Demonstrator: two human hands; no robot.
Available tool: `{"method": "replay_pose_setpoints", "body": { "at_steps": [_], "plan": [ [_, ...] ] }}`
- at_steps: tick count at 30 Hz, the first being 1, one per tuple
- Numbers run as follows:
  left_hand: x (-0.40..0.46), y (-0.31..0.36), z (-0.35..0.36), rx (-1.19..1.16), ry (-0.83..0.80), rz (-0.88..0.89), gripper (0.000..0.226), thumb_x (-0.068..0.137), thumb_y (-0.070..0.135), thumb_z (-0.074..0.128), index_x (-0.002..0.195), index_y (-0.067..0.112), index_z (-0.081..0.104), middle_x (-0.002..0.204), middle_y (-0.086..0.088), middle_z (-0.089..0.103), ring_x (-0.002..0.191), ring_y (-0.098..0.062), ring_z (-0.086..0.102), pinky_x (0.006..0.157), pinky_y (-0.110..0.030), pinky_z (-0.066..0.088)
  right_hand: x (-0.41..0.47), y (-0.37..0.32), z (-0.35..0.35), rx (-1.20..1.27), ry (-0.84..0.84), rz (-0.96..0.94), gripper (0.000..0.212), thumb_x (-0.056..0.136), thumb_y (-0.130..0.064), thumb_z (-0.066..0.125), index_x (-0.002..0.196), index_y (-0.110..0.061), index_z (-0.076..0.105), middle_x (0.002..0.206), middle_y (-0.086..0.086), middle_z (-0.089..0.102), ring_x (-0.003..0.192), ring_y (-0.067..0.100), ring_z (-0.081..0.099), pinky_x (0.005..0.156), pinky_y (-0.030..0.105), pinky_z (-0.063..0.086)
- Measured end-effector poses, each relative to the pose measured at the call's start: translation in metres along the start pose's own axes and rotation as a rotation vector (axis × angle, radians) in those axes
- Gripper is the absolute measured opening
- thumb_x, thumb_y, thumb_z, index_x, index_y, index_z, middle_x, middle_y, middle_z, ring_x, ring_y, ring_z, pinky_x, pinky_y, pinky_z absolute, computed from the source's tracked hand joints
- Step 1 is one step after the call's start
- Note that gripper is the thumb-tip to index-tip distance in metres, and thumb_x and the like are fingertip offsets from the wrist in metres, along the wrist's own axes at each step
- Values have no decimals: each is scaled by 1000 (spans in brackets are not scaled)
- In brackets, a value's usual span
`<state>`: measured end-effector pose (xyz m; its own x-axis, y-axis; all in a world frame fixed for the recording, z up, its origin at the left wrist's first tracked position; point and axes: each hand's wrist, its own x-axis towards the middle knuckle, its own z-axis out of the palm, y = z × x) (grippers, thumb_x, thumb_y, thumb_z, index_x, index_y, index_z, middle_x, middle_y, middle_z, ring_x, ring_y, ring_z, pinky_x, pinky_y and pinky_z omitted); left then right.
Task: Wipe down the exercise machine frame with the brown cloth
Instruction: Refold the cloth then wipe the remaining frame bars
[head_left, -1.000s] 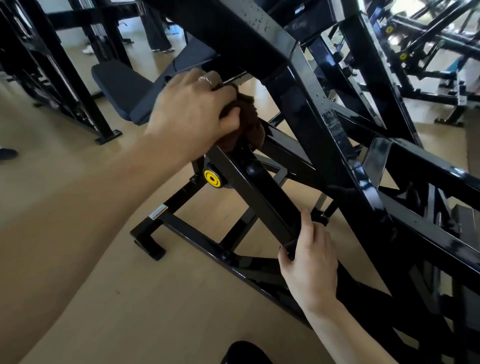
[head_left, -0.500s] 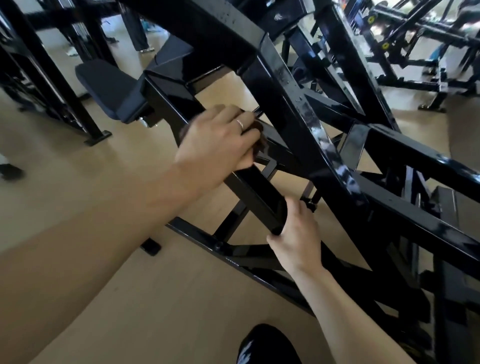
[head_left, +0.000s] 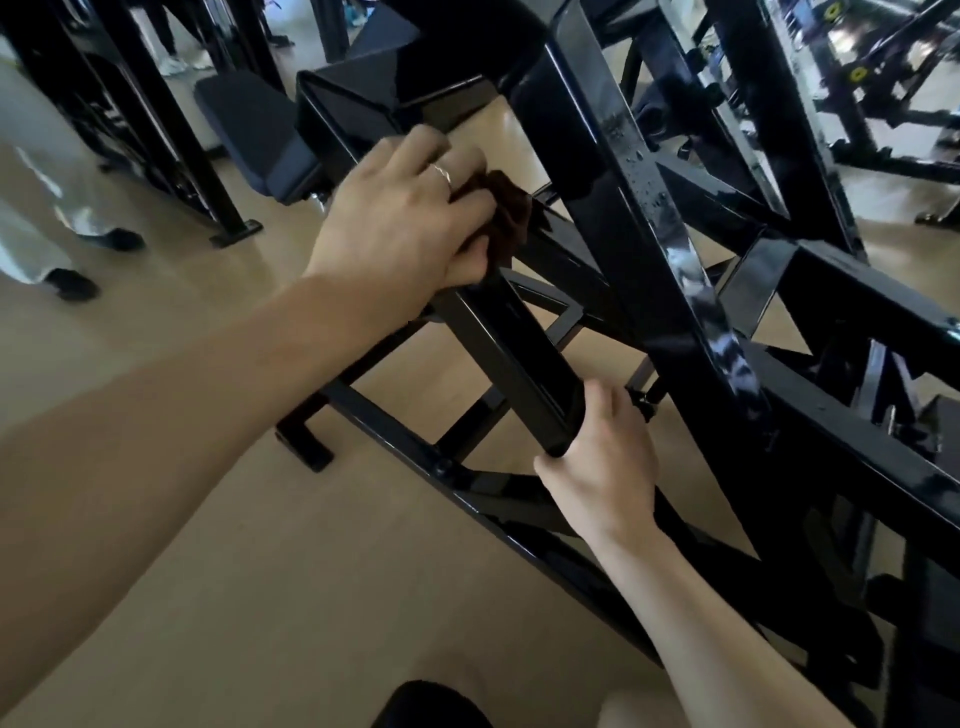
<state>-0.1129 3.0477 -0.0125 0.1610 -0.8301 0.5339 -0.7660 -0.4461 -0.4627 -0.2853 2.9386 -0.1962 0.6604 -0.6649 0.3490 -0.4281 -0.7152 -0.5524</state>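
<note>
The black steel exercise machine frame (head_left: 654, 218) fills the right and centre of the head view. A square black bar (head_left: 511, 353) slants down from upper left to centre. My left hand (head_left: 405, 223), wearing a ring, grips the brown cloth (head_left: 511, 208) against the upper part of this bar; only a bunched edge of cloth shows past my fingers. My right hand (head_left: 602, 467) grips the lower end of the same bar, fingers curled round it.
A dark padded seat (head_left: 254, 135) sits behind my left hand. Another black rack (head_left: 171, 130) stands at the left, more machines at the top right. A person's legs and dark shoes (head_left: 78, 260) are at the far left on the wooden floor (head_left: 234, 545).
My left hand has slid the cloth down the slanted bar from near the top joint to its upper middle. My right hand has stayed on the bar's lower end.
</note>
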Motion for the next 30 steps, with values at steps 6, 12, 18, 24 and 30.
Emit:
{"method": "replay_pose_setpoints", "body": {
  "at_steps": [6,12,18,24,30],
  "plan": [
    [5,5,-4,54,-18,13,51,106,34,29,106,9,74,121,-14,66,115,-39,59,99,-49,46,1,4,-2,38,-48,-6,74,65,-22,92,123,-20,45,117,4,56,104,27,59,85,43,58],
    [-9,17,5,57,179,-43,24,96,22,55,92,8,74,113,-12,71,102,-37,66,87,-44,53,3,6,-7,45,-94,-22,71,66,-21,90,122,-17,46,116,5,56,103,28,56,82,43,55],
    [-26,21,24,-52,354,-135,15,93,19,64,89,5,69,113,-16,70,100,-35,57,78,-45,52,3,11,0,28,-71,-40,75,63,-27,91,122,-20,46,114,4,58,101,27,58,76,42,56],
    [-49,29,40,-219,457,-268,9,88,12,68,88,3,64,116,-18,61,93,-34,49,71,-41,47,3,13,4,60,-50,-23,76,58,-29,91,120,-23,49,111,-3,57,100,21,57,73,36,54],
    [-61,31,73,-510,498,-424,22,88,25,63,105,19,51,122,5,47,103,-19,50,84,-27,40,0,9,3,4,-42,25,80,56,-32,95,122,-23,50,110,-4,57,97,17,58,75,31,53]
  ]
}}
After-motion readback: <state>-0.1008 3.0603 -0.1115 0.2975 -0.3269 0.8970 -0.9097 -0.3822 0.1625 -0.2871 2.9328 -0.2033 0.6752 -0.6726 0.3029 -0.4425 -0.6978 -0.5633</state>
